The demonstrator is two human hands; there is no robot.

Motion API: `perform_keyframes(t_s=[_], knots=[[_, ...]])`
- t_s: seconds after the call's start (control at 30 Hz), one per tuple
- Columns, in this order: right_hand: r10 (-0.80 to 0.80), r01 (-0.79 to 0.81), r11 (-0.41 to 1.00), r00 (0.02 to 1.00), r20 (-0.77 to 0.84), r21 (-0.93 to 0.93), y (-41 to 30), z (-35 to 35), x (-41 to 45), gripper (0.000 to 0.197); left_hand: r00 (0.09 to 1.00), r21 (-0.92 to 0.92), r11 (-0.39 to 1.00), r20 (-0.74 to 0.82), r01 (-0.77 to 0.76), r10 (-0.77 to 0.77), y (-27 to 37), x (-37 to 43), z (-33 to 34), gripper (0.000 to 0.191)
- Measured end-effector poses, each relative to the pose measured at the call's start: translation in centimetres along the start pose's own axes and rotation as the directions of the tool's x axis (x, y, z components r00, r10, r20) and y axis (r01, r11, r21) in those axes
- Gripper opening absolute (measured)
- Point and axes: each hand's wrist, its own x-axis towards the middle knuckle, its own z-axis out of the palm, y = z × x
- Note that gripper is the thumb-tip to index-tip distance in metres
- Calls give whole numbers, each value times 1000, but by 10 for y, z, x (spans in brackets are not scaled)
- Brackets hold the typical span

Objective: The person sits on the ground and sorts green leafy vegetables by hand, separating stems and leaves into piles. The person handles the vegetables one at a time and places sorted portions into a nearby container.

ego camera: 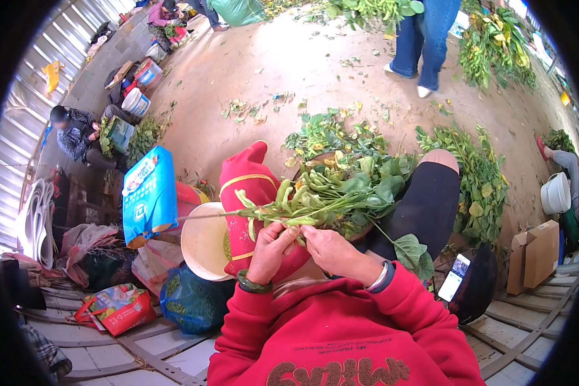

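A leafy soybean plant [313,198] with plump green pods lies across my lap, its bare stem pointing left over a white bucket [203,231]. My left hand [270,248] pinches at the plant's pods with thumb and fingers. Close beside it, my right hand [330,251] has its fingertips on the same cluster; exactly which pod each one grips is hidden. Some green pods show inside the bucket, by my left leg. A red cloth with gold trim [248,178] covers that leg. More leaves fill a mostly hidden round container [357,231] between my knees.
Soybean plants [482,188] lie right of my knee. A blue bag [149,193], a blue plastic sack [190,299] and a red bag [120,309] are at left. A phone [454,277] and cardboard box [533,255] are at right. A person in jeans [420,43] stands ahead; others sit around.
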Motion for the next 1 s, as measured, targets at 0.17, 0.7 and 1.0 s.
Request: perform_keyframes(t_s=[0.17, 0.7, 1.0], knots=[[-36, 43, 999, 973, -227, 25, -8, -2, 11, 21, 997, 76, 997, 76, -29, 23, 24, 12, 4, 11], [10, -62, 983, 957, -290, -170, -11, -14, 39, 26, 1000, 108, 994, -26, 8, -5, -19, -11, -14, 17], [-14, 40, 992, 980, -201, 122, 6, -36, 43, 20, 969, -139, 959, 37, 248, -245, 3, -18, 3, 27]])
